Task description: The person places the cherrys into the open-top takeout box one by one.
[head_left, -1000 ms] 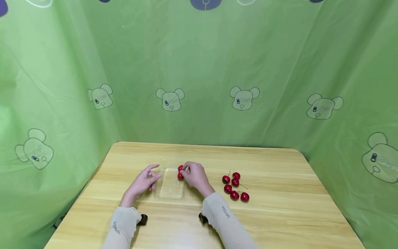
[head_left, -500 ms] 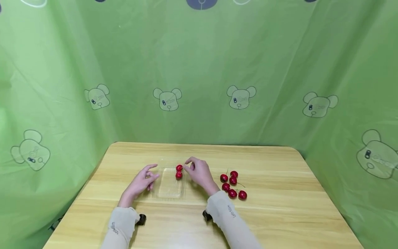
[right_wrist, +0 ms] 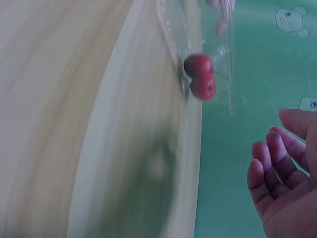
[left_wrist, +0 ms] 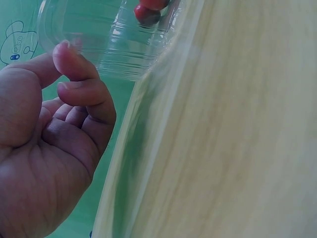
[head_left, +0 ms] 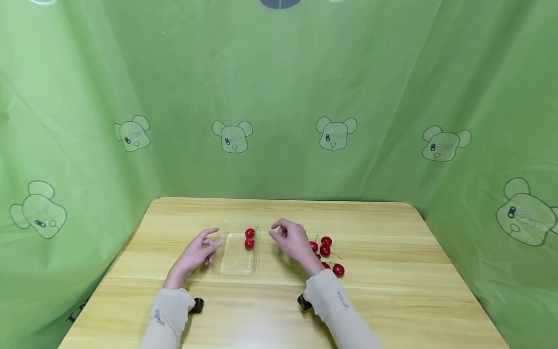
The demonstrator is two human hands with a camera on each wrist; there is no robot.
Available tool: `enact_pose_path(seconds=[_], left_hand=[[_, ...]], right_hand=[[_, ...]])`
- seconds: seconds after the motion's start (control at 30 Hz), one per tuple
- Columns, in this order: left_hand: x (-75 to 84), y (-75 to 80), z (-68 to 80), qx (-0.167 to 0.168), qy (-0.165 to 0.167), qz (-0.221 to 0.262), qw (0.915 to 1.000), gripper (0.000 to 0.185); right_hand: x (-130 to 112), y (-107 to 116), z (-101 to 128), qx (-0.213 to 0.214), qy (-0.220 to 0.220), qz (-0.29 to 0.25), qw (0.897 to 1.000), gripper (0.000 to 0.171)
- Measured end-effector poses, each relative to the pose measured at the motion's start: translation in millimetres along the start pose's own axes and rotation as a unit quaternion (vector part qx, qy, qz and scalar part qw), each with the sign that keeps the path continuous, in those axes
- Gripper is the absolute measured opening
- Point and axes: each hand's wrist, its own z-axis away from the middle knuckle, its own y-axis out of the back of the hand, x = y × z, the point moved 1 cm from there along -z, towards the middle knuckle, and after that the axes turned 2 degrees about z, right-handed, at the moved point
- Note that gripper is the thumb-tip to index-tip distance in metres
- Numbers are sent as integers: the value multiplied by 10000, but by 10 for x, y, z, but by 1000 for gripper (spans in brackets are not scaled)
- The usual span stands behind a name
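A clear plastic tray [head_left: 237, 264] lies on the wooden table [head_left: 392, 300], with two red cherries [head_left: 249, 238] at its far right corner. My left hand [head_left: 198, 252] rests at the tray's left edge, its fingers loosely bent and touching the rim [left_wrist: 89, 54]. My right hand [head_left: 291, 240] hovers just right of the tray, empty, with relaxed curled fingers [right_wrist: 277, 163]. The two cherries [right_wrist: 200, 75] show inside the tray in the right wrist view. Several loose cherries [head_left: 327, 249] lie on the table behind the right hand, partly hidden by it.
Green cloth with bear prints [head_left: 335, 133] walls the table on three sides. A small black object [head_left: 197, 304] sits under each sleeve, the other one at the right [head_left: 303, 301].
My right hand let go of a cherry in the tray and drew back to the right, away from the tray. The left hand has hardly moved.
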Motion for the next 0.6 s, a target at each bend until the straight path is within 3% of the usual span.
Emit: enact_pose_path(seconds=[0.6], left_hand=[[23,-17,13,56,29,-34,10000,67]], right_hand=[[600,617,313,-293,-224,279,9989,19]])
